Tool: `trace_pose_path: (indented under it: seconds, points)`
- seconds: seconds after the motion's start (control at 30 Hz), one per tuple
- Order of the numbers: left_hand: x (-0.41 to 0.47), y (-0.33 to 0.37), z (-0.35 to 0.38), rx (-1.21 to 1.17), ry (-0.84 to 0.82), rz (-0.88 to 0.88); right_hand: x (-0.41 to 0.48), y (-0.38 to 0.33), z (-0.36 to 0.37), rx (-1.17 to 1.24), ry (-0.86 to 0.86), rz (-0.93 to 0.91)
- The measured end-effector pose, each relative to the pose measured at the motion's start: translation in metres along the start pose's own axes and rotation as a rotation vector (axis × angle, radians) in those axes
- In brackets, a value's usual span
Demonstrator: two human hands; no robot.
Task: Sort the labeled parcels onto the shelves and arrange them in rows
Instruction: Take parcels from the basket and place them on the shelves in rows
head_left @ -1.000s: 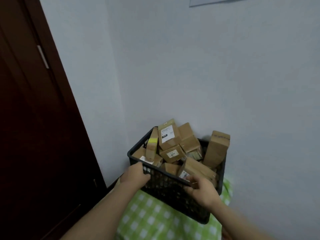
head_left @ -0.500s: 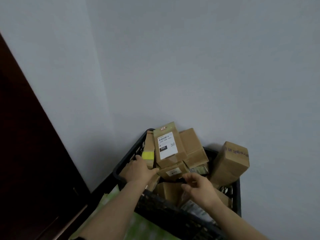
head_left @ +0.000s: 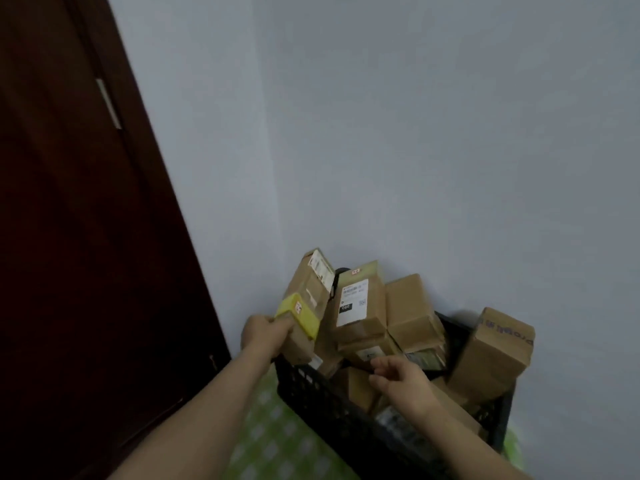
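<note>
Gripping a long yellow-banded parcel (head_left: 306,303) near its lower end, our left hand (head_left: 262,336) curls its fingers round it and holds it tilted at the left edge of the black basket (head_left: 311,396), low in the centre of the frame. Our right hand (head_left: 403,380) hovers over the heaped parcels with its fingers loosely curled and holding nothing; we cannot tell whether its fingertips touch a box. A white-labelled parcel (head_left: 360,304) stands just right of the held one. A green checked cloth (head_left: 266,433) lies under the basket, and a dark door (head_left: 69,237) fills the left of the frame.
</note>
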State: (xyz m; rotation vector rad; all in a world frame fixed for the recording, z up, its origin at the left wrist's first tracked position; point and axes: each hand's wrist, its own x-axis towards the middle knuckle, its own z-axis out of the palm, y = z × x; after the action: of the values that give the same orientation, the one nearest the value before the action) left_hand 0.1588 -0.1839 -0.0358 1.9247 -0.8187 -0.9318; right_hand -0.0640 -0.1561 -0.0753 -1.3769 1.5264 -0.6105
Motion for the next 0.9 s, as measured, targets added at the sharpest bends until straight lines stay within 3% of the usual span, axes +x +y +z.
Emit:
trace_pose_path:
  seconds: [0.13, 0.27, 0.37, 0.53, 0.7, 0.9]
  points:
    - [-0.058, -0.015, -0.028, -0.308, 0.040, -0.084, -0.029, -0.007, -0.008, -0.025, -0.135, -0.075]
    - [-0.110, -0.032, -0.058, -0.409, 0.003, -0.111, -0.052, -0.021, -0.008, 0.005, -0.164, -0.141]
    - [-0.142, -0.045, -0.084, -0.460, -0.025, -0.112, -0.058, -0.033, 0.003, 0.162, -0.194, -0.115]
    - [-0.186, -0.057, -0.129, -0.490, -0.019, -0.100, -0.086, -0.069, 0.031, 0.518, -0.403, -0.054]
    - [-0.219, -0.075, -0.181, -0.416, 0.001, -0.092, -0.123, -0.087, 0.078, 0.691, -0.605, 0.013]
    - [-0.261, -0.101, -0.247, -0.515, 0.135, 0.018, -0.165, -0.109, 0.138, 0.835, -0.743, 0.031]
